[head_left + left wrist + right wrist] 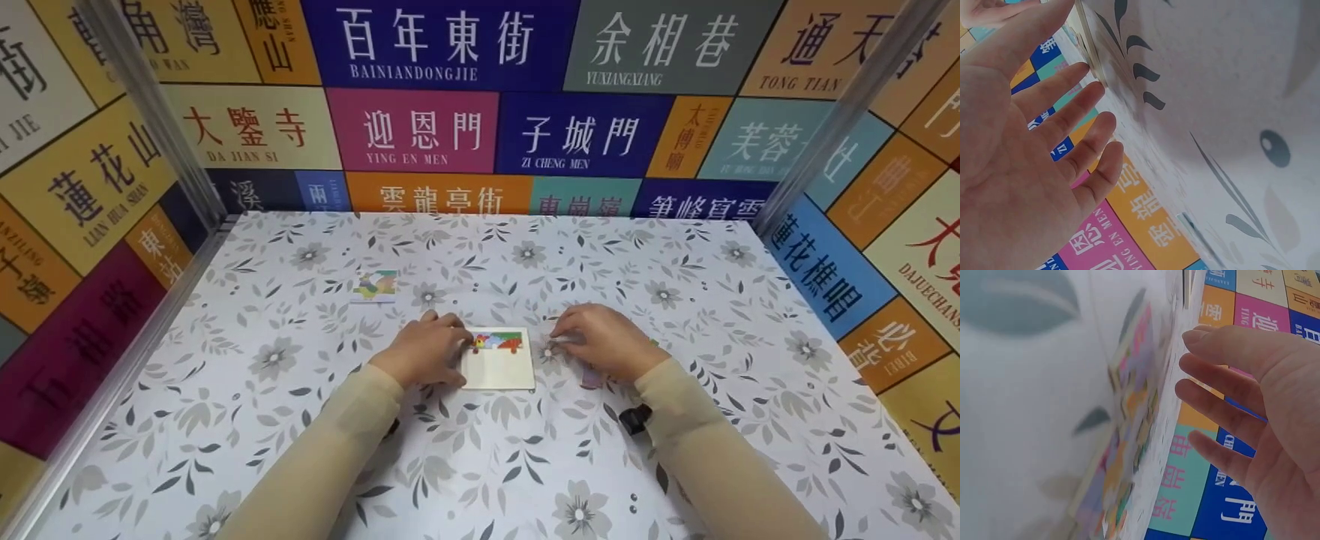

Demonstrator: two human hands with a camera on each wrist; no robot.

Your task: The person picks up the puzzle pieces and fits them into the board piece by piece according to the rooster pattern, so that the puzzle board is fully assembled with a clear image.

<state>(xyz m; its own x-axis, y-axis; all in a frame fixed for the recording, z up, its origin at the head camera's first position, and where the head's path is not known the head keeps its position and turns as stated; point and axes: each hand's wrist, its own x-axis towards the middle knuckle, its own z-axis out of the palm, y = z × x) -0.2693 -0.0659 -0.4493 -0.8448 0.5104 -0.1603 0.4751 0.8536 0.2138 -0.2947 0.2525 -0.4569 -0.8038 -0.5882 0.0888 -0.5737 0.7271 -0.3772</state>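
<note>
A white puzzle board lies on the table with a colourful strip of puzzle pieces along its far side. My left hand rests at the board's left edge, thumb near the front corner. In the left wrist view, its fingers look fairly straight and spread beside the board's edge. Just right of the board hovers my right hand, thumb and index tips close together; no piece shows between them. Beneath it lie several loose puzzle pieces, mostly hidden in the head view.
A small colourful picture card lies farther back on the left. The table wears a white floral cover. Panels with printed Chinese signs enclose the back and sides, with clear posts at the corners.
</note>
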